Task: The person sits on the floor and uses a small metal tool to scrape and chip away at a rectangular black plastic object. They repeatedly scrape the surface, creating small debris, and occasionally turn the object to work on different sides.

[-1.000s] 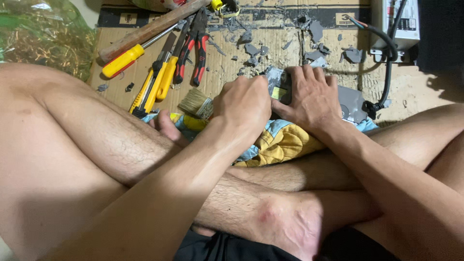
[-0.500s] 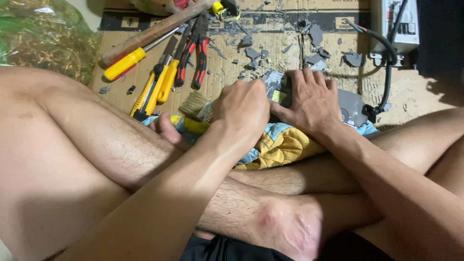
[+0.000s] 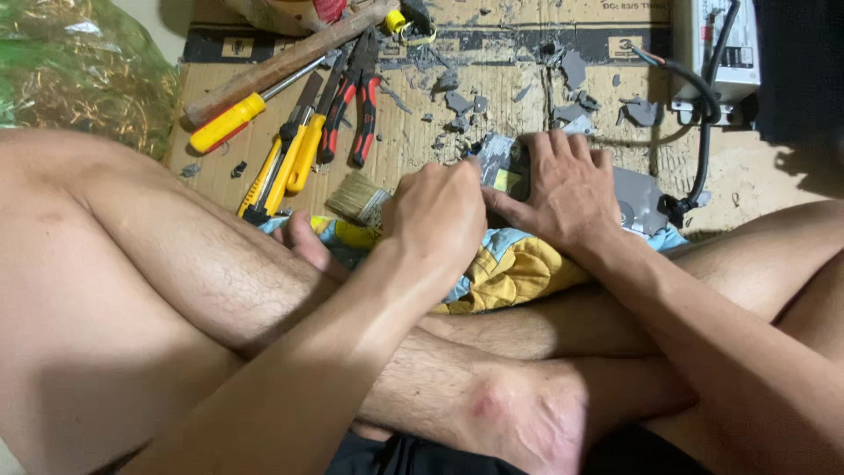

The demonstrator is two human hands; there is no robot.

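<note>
1. You sit cross-legged on a floor covered by a flattened cardboard sheet [image 3: 492, 132], strewn with many small grey chips [image 3: 457, 101].
2. Count the tools on the cardboard: one wooden-handled hammer [image 3: 281, 66], one yellow-handled screwdriver [image 3: 230, 121], one yellow utility knife [image 3: 272, 171], one pair of red-and-black pliers [image 3: 352, 101] and one paintbrush [image 3: 360, 198].
3. One white box [image 3: 725, 44] stands at the far right, with one black cable [image 3: 703, 132] running down from it.
4. One yellow and blue cloth [image 3: 510, 273] lies over your shins.
5. One small grey block [image 3: 503, 167] with a yellow patch sits on the cloth's far edge, between your two hands.
6. Your left hand [image 3: 440, 215] is curled into a loose fist, touching the block's near left side; what it grips, you cannot tell.
7. Your right hand [image 3: 567, 189] lies flat with fingers spread, pressing the block from the right and top.
8. The hands meet at the block, thumbs almost touching.
</note>
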